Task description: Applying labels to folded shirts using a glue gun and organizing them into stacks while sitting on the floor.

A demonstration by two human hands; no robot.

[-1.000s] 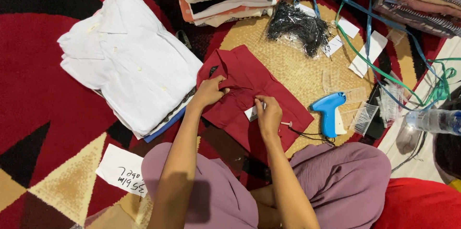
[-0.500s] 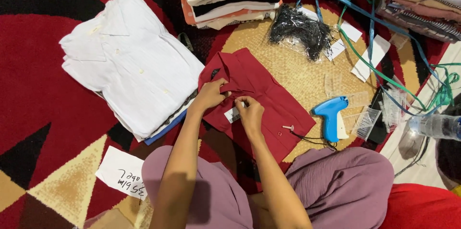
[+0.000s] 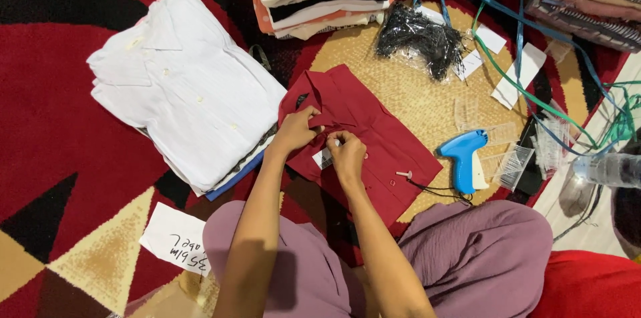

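1. Okay, dark red shirt (image 3: pixel 374 138) lies folded on the woven mat (image 3: pixel 427 91), beside the white shirt stack (image 3: pixel 187 91); I'd keep it flat.
2. Left hand (image 3: pixel 297 130) has its fingers pinched on the placket fabric; hold it taut.
3. Right hand (image 3: pixel 347 154) has its fingers closed on a small white tag (image 3: pixel 324 158), which lies against the shirt front; keep it aligned, I judge.
4. Blue tagging gun (image 3: pixel 463 158) lies just right of the shirt.

Both hands, left hand (image 3: pixel 297 131) and right hand (image 3: pixel 347 154), pinch a red shirt (image 3: pixel 374 124).

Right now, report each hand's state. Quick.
Left hand: pinched shut on the red shirt near its collar.
Right hand: fingers closed on a small white tag at the shirt.
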